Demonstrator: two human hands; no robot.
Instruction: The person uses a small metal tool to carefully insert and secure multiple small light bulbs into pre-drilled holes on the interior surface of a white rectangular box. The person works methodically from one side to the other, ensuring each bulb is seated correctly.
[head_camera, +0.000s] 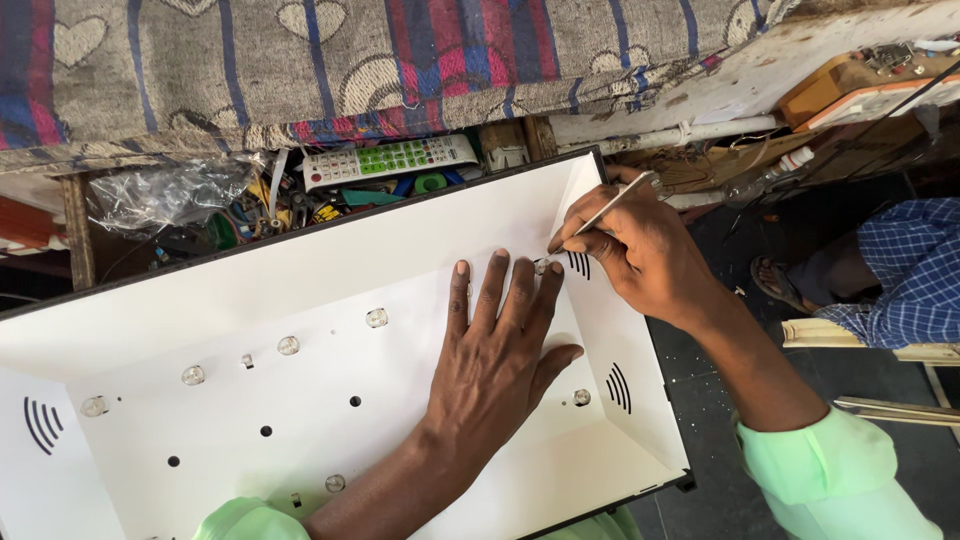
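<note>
Left hand (495, 350) lies flat, fingers spread, holding nothing, pressing the white reflector sheet (330, 300) inside the open panel tray (620, 480). Right hand (630, 250) pinches thin metal tweezers (605, 212), tips at a clear lens (541, 266) by the left fingertips. Other lenses (376, 318) sit seated in rows; this one appears the piece in hand.

The white reflector panel (300, 290) carried clear lens domes (289, 345) and black curved slot marks (618, 387), the remote control (390, 160) was white with green keys, the blanket (300, 60) grey with blue and red stripes and hearts, the sleeve (830, 470) pale green, and the thin tool (610, 208) apparently silver.
</note>
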